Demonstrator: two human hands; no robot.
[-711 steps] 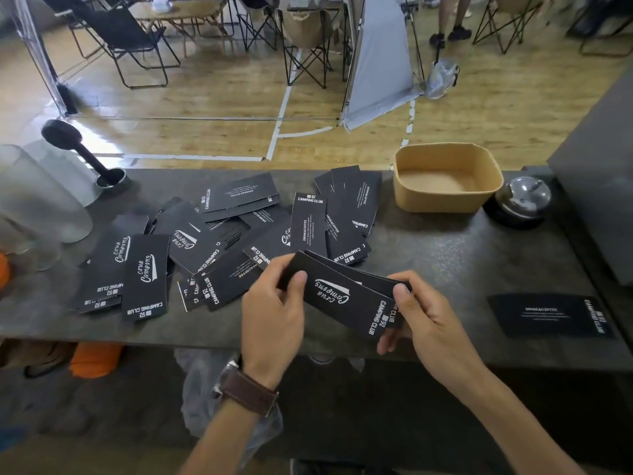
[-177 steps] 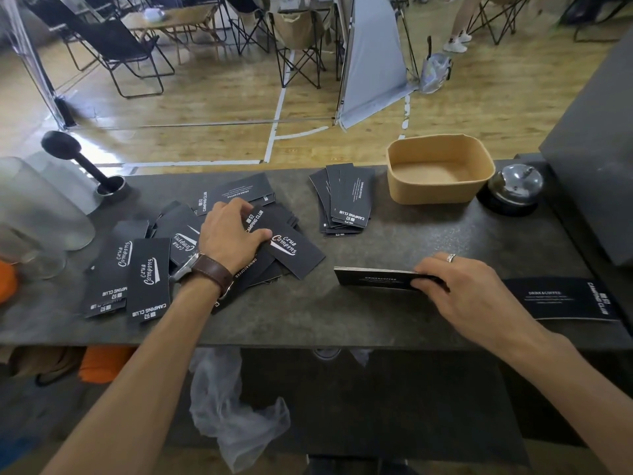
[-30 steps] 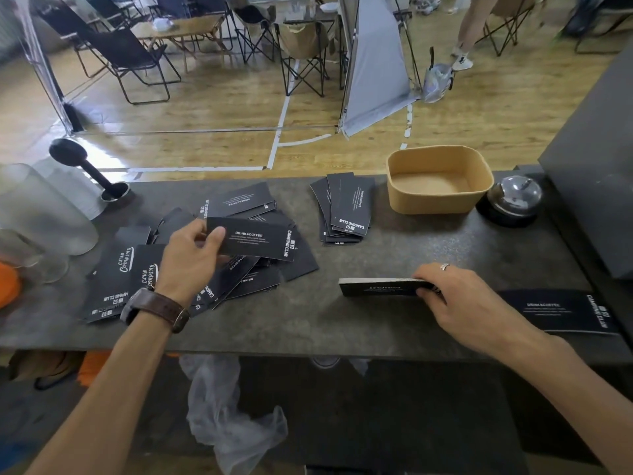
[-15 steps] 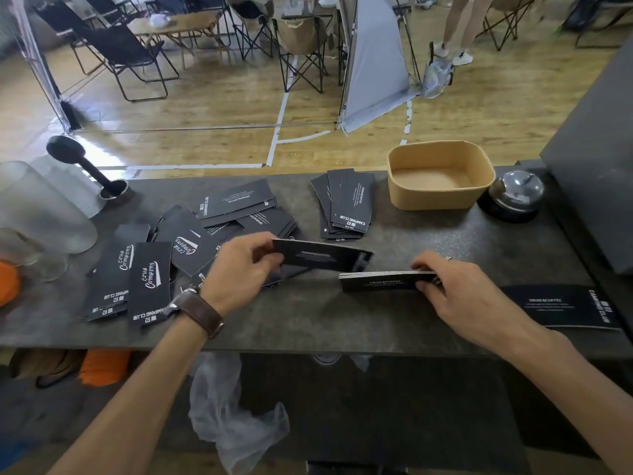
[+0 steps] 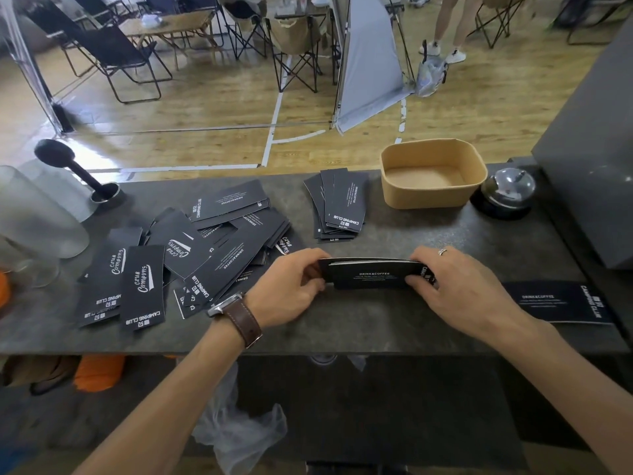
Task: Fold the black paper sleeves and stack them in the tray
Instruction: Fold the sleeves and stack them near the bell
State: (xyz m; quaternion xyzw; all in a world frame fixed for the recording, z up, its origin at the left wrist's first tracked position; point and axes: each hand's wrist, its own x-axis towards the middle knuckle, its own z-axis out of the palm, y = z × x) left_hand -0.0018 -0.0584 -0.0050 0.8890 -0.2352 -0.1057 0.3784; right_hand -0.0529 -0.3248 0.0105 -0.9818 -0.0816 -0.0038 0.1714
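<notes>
A small stack of black paper sleeves (image 5: 371, 275) stands on its long edge on the dark counter (image 5: 394, 317). My left hand (image 5: 291, 293) grips its left end and my right hand (image 5: 455, 286) grips its right end. A loose pile of flat black sleeves (image 5: 191, 255) is spread over the counter's left half. A neater bunch of sleeves (image 5: 339, 204) lies at the back middle. The tan tray (image 5: 433, 197) sits at the back right, with nothing visible inside. One single sleeve (image 5: 555, 301) lies flat at the far right.
A metal call bell (image 5: 508, 190) stands right of the tray, beside a big grey box (image 5: 589, 166). Frosted clear containers (image 5: 37, 214) and a black tamper-like tool (image 5: 75, 169) occupy the back left. The counter's front edge runs just below my wrists.
My left hand carried one sleeve from the left pile over to the stack under my right hand. Both hands now hold that stack together.
</notes>
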